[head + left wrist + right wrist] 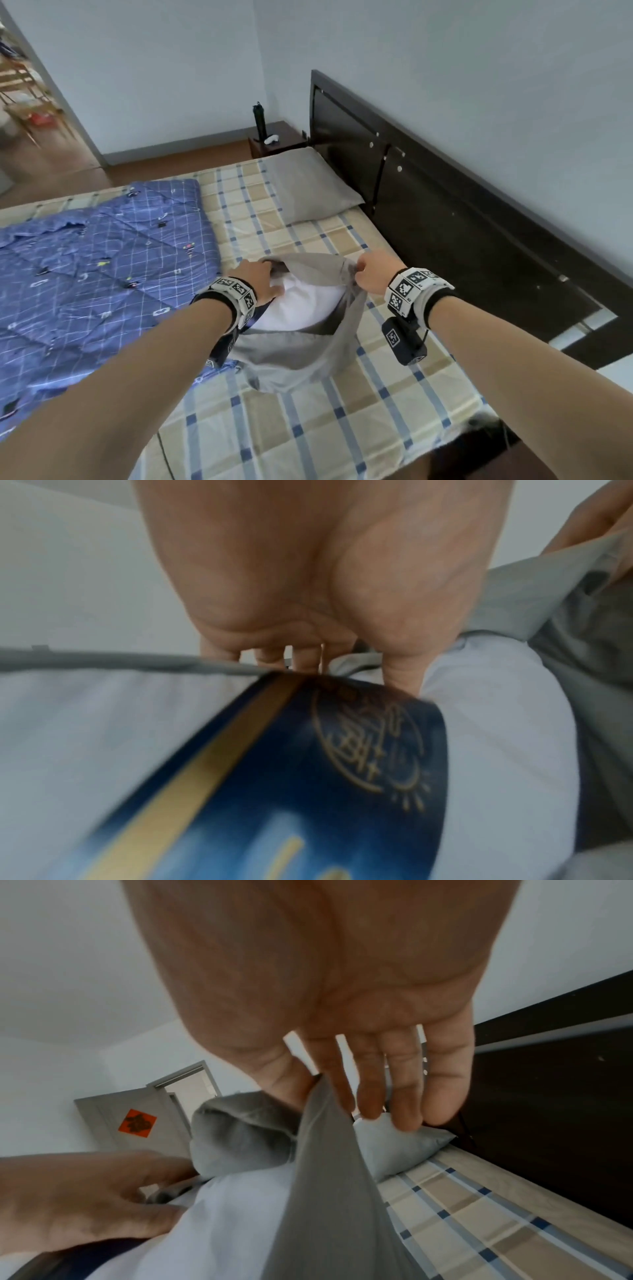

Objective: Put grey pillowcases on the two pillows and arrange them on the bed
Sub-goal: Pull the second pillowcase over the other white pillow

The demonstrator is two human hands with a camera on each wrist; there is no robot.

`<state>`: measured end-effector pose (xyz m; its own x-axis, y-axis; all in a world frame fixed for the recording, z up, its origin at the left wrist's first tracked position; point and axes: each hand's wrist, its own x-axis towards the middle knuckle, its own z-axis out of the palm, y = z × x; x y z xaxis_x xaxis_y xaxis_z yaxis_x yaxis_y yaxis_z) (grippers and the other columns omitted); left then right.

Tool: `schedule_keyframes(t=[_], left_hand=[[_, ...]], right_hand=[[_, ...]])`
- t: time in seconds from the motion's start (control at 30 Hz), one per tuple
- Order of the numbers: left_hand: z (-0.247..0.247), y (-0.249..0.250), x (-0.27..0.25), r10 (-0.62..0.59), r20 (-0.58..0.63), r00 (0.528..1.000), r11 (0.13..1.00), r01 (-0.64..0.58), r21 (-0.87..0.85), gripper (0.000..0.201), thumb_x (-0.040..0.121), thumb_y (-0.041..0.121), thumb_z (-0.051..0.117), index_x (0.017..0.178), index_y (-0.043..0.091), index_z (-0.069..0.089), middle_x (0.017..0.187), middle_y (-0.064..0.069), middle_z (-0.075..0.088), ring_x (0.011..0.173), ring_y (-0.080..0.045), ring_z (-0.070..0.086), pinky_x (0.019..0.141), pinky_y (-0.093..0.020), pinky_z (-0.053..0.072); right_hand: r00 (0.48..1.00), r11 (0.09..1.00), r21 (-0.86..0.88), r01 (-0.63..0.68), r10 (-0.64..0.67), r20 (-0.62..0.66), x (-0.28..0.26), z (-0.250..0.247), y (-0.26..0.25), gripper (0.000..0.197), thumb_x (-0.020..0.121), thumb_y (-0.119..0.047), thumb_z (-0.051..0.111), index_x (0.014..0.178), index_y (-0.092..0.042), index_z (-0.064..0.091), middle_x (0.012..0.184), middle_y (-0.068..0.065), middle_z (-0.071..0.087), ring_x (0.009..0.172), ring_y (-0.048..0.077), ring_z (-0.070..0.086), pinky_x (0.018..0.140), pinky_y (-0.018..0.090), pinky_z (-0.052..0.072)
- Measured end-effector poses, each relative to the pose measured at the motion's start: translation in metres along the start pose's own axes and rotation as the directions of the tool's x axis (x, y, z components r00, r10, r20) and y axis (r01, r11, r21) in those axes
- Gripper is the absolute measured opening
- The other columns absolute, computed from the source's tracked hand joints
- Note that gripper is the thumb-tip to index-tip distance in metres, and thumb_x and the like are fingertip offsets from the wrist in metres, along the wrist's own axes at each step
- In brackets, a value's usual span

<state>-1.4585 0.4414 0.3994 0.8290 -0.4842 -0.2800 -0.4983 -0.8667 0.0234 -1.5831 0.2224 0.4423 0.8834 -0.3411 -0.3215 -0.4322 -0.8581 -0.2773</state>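
- The bed [346, 421], covered in a beige sheet checked with blue and white, is the landmark; its dark wooden headboard [445, 205] runs along the white wall.
- Near the middle of the bed lies a white stuffed pillow [301, 305], partly inside a loose grey fabric pillowcase [294, 359]; the pillow's far end is hidden under the grey cloth.
- The left hand [260, 282] rests on the pillow at the case's mouth. In the left wrist view its fingers [270, 653] curl down at the grey hem, but the tips are hidden, so I cannot tell whether they hold cloth.
- That same view shows a dark blue band with gold print [308, 764] across the pillow, blurred and unreadable.
- The right hand [375, 275] is raised above the bed and pinches the case's edge between thumb and forefinger; its other fingers [407, 1091] hang nearly straight.
- A second pillow, already in a grey case [308, 185], lies flat against the headboard.
- A blue quilted blanket with white grid lines [96, 267] covers the side of the bed away from the headboard, cut off by the frame edge.
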Motion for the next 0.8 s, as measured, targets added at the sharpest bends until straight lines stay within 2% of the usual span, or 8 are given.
schedule_keyframes(t=[0.07, 0.17, 0.23, 0.33, 0.47, 0.6, 0.7, 0.8], left_hand=[[0.010, -0.009, -0.004, -0.017, 0.016, 1.000, 0.999, 0.017, 0.027, 0.070, 0.077, 0.069, 0.039, 0.134, 0.027, 0.044, 0.128, -0.003, 0.057, 0.119, -0.032, 0.051, 0.094, -0.049, 0.046], [0.019, -0.019, -0.012, 0.019, 0.043, 0.999, 0.999, -0.018, -0.027, 0.077, 0.084, 0.068, 0.041, 0.146, 0.024, 0.030, 0.141, -0.010, 0.046, 0.120, -0.036, 0.052, 0.100, -0.043, 0.044], [0.020, -0.026, -0.019, 0.005, 0.023, 1.000, 0.988, -0.002, -0.154, 0.079, 0.083, 0.067, 0.047, 0.145, 0.022, 0.030, 0.134, -0.013, 0.050, 0.115, -0.035, 0.056, 0.095, -0.040, 0.046], [0.020, -0.045, -0.028, -0.101, 0.024, 0.995, 0.960, 0.104, -0.261, 0.067, 0.080, 0.069, 0.048, 0.123, 0.017, 0.046, 0.112, -0.012, 0.062, 0.096, -0.032, 0.063, 0.081, -0.039, 0.052], [0.024, -0.077, -0.050, -0.253, 0.099, 0.962, 0.931, 0.270, -0.244, 0.037, 0.094, 0.044, 0.042, 0.106, 0.011, 0.052, 0.100, -0.010, 0.063, 0.089, -0.030, 0.062, 0.078, -0.035, 0.050], [0.025, -0.094, -0.056, -0.300, 0.056, 0.952, 0.880, 0.299, -0.370, 0.027, 0.097, 0.017, 0.038, 0.115, 0.008, 0.056, 0.116, -0.016, 0.064, 0.105, -0.034, 0.060, 0.086, -0.037, 0.046], [0.017, -0.093, -0.057, -0.323, 0.037, 0.946, 0.808, 0.296, -0.509, 0.030, 0.097, 0.013, 0.036, 0.115, 0.002, 0.058, 0.119, -0.020, 0.062, 0.109, -0.037, 0.058, 0.087, -0.038, 0.045], [0.008, -0.088, -0.061, -0.324, 0.035, 0.945, 0.725, 0.272, -0.632, 0.033, 0.095, 0.007, 0.035, 0.115, -0.003, 0.059, 0.117, -0.025, 0.062, 0.108, -0.043, 0.059, 0.087, -0.046, 0.050]], right_hand=[[0.998, 0.997, 0.048, 0.058, -0.058, -0.002, 0.008, 0.010, -0.004, 0.069, 0.082, -0.040, 0.064, 0.141, -0.012, 0.040, 0.138, 0.012, 0.048, 0.122, 0.031, 0.052, 0.092, 0.037, 0.047], [0.992, 0.992, 0.044, 0.118, -0.120, 0.047, 0.010, 0.026, -0.022, 0.099, 0.073, -0.051, 0.072, 0.150, -0.021, 0.018, 0.149, 0.009, 0.031, 0.125, 0.033, 0.049, 0.095, 0.041, 0.046], [0.990, 0.992, -0.030, 0.123, -0.120, 0.068, 0.014, 0.041, -0.032, 0.092, 0.073, -0.051, 0.070, 0.147, -0.023, 0.022, 0.146, 0.010, 0.032, 0.117, 0.035, 0.054, 0.089, 0.041, 0.047], [0.999, 0.999, -0.031, 0.033, -0.031, 0.045, 0.024, 0.054, -0.036, 0.083, 0.074, -0.050, 0.072, 0.141, -0.020, 0.032, 0.140, 0.013, 0.039, 0.115, 0.036, 0.056, 0.090, 0.041, 0.047], [1.000, 0.996, -0.082, 0.018, -0.018, -0.007, 0.029, 0.059, -0.048, 0.076, 0.074, -0.056, 0.067, 0.133, -0.019, 0.037, 0.138, 0.015, 0.041, 0.123, 0.037, 0.048, 0.098, 0.047, 0.046], [0.936, 0.905, -0.340, 0.255, -0.319, -0.148, 0.013, 0.058, -0.086, 0.066, 0.083, -0.050, 0.056, 0.138, -0.023, 0.031, 0.146, 0.010, 0.034, 0.134, 0.035, 0.032, 0.105, 0.054, 0.034], [0.837, 0.775, -0.419, 0.474, -0.544, -0.061, -0.009, 0.076, -0.125, 0.060, 0.082, -0.049, 0.056, 0.135, -0.028, 0.037, 0.147, 0.007, 0.034, 0.135, 0.035, 0.030, 0.106, 0.062, 0.027], [0.828, 0.727, -0.474, 0.496, -0.561, 0.005, -0.026, 0.106, -0.152, 0.065, 0.083, -0.046, 0.058, 0.138, -0.022, 0.035, 0.143, 0.009, 0.035, 0.129, 0.036, 0.034, 0.098, 0.058, 0.035]])
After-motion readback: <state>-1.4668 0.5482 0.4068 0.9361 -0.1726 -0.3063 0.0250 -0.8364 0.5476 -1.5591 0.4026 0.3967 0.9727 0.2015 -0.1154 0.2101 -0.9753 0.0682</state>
